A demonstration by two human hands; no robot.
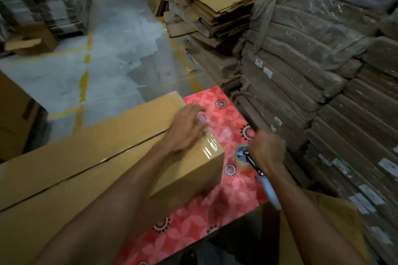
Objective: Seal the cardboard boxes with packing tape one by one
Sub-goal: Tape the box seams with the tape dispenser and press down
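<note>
A long cardboard box (86, 168) lies on the red flowered table (228, 114), its top flaps meeting in a dark seam. Clear tape (212, 146) wraps over the box's right end. My left hand (187, 127) rests flat on that top right corner, fingers spread over the edge. A roll of packing tape (242, 157) lies on the table just right of the box. My right hand (269, 150) is curled beside the roll and grips a black-and-white handled tool (267, 185) that runs back under my wrist; what kind of tool is unclear.
Wrapped stacks of flattened cardboard (323, 71) rise close along the right side. More flat cartons (215, 11) are piled behind the table. Another brown box (15, 114) stands at the left, and one more carton (323, 221) sits low at the right. Grey floor (112, 49) with yellow lines lies beyond.
</note>
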